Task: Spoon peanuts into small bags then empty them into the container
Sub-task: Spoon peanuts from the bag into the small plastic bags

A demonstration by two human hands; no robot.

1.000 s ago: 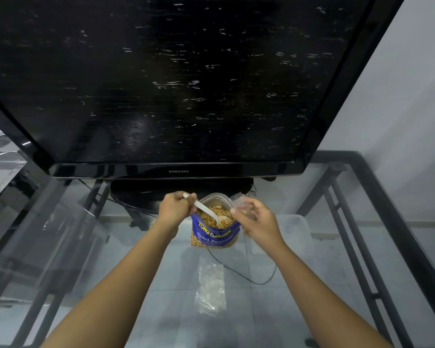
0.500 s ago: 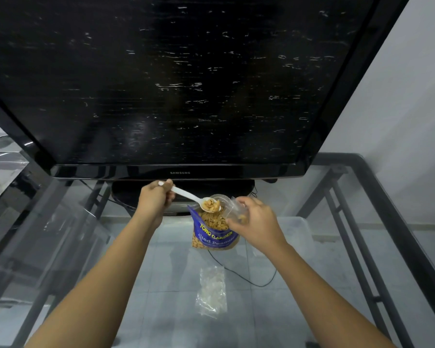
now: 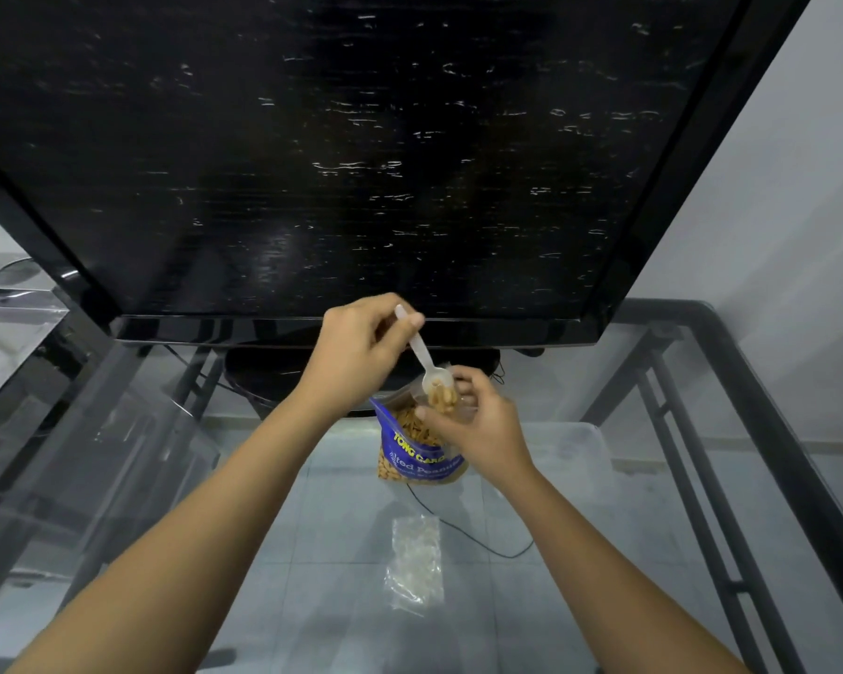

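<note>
White plastic spoon (image 3: 427, 362), pinched in the left hand (image 3: 361, 347), tips peanuts (image 3: 443, 398) into a small bag (image 3: 451, 406) pinched by the right hand (image 3: 478, 425).

TV (image 3: 361, 153) looms close behind peanut bag (image 3: 417, 454); glass tabletop (image 3: 322, 552) bare except plastic bags (image 3: 415, 564).

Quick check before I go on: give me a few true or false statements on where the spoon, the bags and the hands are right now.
1. The left hand holds the white spoon. True.
2. The spoon bowl is empty. False: it carries peanuts.
3. The right hand holds a small clear bag at the spoon. True.
4. The blue peanut bag lies flat. False: it stands upright, open.
5. A clear bag lies on the glass table. True.
</note>
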